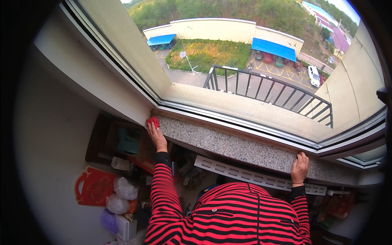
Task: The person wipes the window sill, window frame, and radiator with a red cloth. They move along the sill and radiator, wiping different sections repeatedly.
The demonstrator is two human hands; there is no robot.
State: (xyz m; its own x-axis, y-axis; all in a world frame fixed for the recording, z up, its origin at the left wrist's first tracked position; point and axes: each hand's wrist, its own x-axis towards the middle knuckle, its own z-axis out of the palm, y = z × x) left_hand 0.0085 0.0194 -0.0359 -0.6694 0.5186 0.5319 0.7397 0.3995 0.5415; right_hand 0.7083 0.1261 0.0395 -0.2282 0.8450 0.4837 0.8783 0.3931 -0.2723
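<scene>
My left hand presses a folded red cloth against the left end of a speckled granite windowsill, in the corner by the wall. Its fingers lie over the lower part of the cloth. Toward the sill's right part, my right hand rests with its fingertips at the bottom of the window frame. Those fingers are bent, and I see nothing held in them. Both arms reach forward in red and black striped sleeves.
Beyond the window stands a black metal railing, high above a parking yard. A white slotted radiator runs under the sill. On the lower left are a red board, stuffed plastic bags and a white box.
</scene>
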